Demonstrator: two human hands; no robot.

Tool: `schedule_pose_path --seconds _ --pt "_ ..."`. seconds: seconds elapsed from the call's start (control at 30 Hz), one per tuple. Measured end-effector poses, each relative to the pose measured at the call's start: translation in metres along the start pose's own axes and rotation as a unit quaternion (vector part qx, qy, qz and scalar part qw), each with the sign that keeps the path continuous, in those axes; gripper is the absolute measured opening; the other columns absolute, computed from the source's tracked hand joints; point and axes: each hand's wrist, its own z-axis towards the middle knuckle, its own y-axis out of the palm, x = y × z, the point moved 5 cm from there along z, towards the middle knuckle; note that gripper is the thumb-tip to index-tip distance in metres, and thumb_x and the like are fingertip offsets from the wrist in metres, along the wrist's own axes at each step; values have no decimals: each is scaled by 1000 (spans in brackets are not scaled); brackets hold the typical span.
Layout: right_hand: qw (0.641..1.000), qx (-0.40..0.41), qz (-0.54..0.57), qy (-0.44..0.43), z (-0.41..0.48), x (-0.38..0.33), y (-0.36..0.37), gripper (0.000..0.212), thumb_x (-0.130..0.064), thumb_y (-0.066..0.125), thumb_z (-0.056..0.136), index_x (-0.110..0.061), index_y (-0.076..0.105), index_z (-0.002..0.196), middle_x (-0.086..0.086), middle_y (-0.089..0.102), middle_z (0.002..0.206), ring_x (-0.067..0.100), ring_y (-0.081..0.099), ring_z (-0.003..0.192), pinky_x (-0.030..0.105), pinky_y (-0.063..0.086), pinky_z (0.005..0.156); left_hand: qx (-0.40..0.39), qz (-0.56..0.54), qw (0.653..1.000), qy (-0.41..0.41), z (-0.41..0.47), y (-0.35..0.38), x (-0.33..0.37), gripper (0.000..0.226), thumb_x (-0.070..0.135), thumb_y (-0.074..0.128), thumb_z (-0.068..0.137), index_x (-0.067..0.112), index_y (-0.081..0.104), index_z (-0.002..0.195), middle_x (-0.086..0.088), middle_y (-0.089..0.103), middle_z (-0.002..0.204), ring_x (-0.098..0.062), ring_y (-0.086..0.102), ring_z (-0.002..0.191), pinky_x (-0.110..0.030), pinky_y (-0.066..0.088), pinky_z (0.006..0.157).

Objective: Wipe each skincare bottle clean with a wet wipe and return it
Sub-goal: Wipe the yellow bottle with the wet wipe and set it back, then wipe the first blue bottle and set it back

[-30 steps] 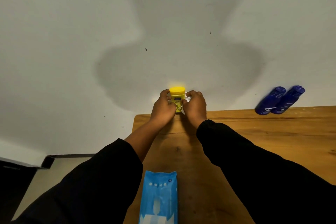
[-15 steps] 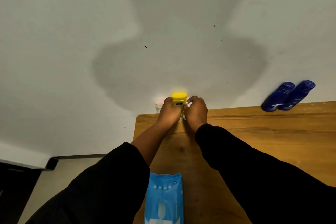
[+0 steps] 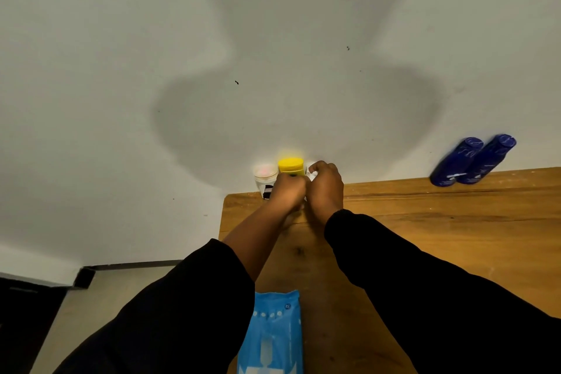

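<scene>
One yellow-capped bottle [image 3: 290, 165] is held at the far edge of the wooden tabletop [image 3: 440, 222], close to the wall [image 3: 121, 70].
The left hand [image 3: 288, 193] curls round the bottle, hiding all but its round yellow cap. The right hand [image 3: 324, 191], fingers curled, pinches a crumpled white wipe [image 3: 310, 171] beside it. A pale jar [image 3: 265, 174] with a pinkish lid stands just left. Two smooth blue bottles [image 3: 472, 161] sit well apart to the right. A soft blue pack [image 3: 271, 334] lies on the grained wood nearer the person.
</scene>
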Motion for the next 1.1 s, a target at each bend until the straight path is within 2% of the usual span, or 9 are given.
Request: schedule_pose_path --seconds 0.07,0.13,0.2,0.27,0.4,0.7,0.87,1.0,1.1 --pt "1000 2 2 -1 0 3 -5 19 -11 60 86 -13 60 105 10 55 112 18 51 86 22 36 72 2 -1 1000 -17 -3 3 -3 7 8 47 88 10 51 82 -7 45 67 -21 45 60 -31 39 59" --pt "1000 5 2 -2 -2 7 -12 18 -21 62 88 -15 60 105 8 55 111 16 51 85 22 38 73 -13 11 1000 -26 -6 9 -5 18 15 45 91 7 57 103 -9 50 73 -22 49 64 -32 41 61" --pt "1000 17 -2 -8 -3 12 -24 22 -32 61 90 -16 60 105 6 55 110 13 50 84 22 38 73 -43 30 998 -19 -9 21 -4 41 21 44 94 8 46 134 -10 60 94 -22 54 74 -35 46 68" --pt "999 30 -12 -17 -2 19 -43 26 -37 54 93 -15 61 105 5 56 109 12 51 84 21 36 72 -56 47 997 17 -12 36 4 51 16 44 94 16 36 145 -8 58 124 -21 59 91 -36 52 83" --pt "998 53 -38 -20 8 41 -94 26 -27 44 97 -12 62 109 10 58 111 21 58 93 23 37 74 -77 88 987 111 -24 81 31 45 11 41 96 12 45 141 -13 53 140 -27 51 127 -44 42 108" --pt "992 120 -20 -41 27 82 -216 23 -22 46 98 -14 59 115 6 58 115 11 54 91 14 37 73 -99 109 963 228 -58 195 77 39 14 45 97 14 50 136 -7 56 137 -23 54 123 -39 44 104" --pt "985 153 -25 -73 33 93 -269 19 -19 50 95 -14 61 110 6 60 111 10 54 91 21 43 76 -54 119 953 272 -61 235 91 43 4 44 94 13 51 135 -7 59 133 -23 55 122 -32 44 101" --pt "985 147 -37 -81 38 105 -293 18 -19 51 94 -12 61 108 7 61 107 18 58 93 24 46 75 -58 234 895 376 -63 265 104 50 14 50 94 16 41 144 -9 51 143 -26 50 129 -29 38 101" --pt "988 130 -38 -71 41 115 -299 18 -16 52 93 -11 59 109 8 60 109 17 58 93 15 40 71 -84 380 826 408 -54 284 107 77 19 67 85 18 27 151 -15 45 142 -32 50 125 -39 43 103"
